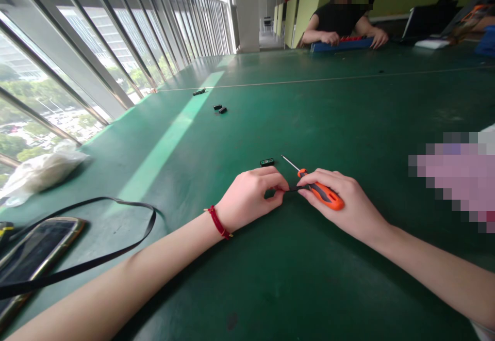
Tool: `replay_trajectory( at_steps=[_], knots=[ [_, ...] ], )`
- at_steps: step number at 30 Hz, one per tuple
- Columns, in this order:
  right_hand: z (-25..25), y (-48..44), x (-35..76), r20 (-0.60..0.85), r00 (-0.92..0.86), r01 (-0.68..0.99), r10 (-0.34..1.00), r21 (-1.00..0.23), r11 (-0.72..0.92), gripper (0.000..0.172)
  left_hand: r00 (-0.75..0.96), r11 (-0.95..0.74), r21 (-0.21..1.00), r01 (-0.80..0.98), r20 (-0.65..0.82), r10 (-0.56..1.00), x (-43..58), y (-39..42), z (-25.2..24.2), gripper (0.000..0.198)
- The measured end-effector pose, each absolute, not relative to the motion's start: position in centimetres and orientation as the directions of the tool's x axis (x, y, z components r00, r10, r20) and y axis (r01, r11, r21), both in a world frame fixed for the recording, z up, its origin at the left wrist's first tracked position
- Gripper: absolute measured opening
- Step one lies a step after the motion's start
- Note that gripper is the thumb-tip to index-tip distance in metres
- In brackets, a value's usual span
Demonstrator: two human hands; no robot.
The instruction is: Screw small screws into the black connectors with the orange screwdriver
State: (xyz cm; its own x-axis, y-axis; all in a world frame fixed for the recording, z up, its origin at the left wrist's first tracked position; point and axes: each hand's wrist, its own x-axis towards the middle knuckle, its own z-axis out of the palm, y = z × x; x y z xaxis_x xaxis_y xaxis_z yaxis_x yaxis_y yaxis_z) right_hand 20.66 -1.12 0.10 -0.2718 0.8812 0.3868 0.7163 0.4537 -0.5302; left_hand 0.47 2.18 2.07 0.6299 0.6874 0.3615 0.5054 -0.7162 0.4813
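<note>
Thin black strip (pixel 294 189) held two-handed.
Pinched between closed fingertips of left hand (pixel 251 196); gripped, with orange screwdriver (pixel 328 196), by curled fingers of right hand (pixel 353 207).

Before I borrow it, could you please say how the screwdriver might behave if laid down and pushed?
The screwdriver is probably handle-heavy, given its thick handle and thin shaft. It may roll, as the handle looks rounded.

Fingers (pixel 280 179) partly hide the thin black piece (pixel 293 190)
</note>
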Motion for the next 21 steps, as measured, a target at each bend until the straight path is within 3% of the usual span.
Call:
replay_trajectory(
  at_steps=[8, 21],
  knots=[
    [0.11, -1.14, 20.63, 0.401, -0.276, 0.726, 0.873, -0.509, 0.463, 0.008, 0.667, -0.751, 0.404, 0.522, 0.355, 0.655, 0.39, 2.04, 2.08, 0.022],
    [0.16, -1.11, 20.63, 0.381, -0.281, 0.706, 0.881, -0.539, 0.459, 0.008, 0.652, -0.746, 0.446, 0.494, 0.378, 0.658, 0.57, 1.91, 2.12, 0.019]
  ],
)
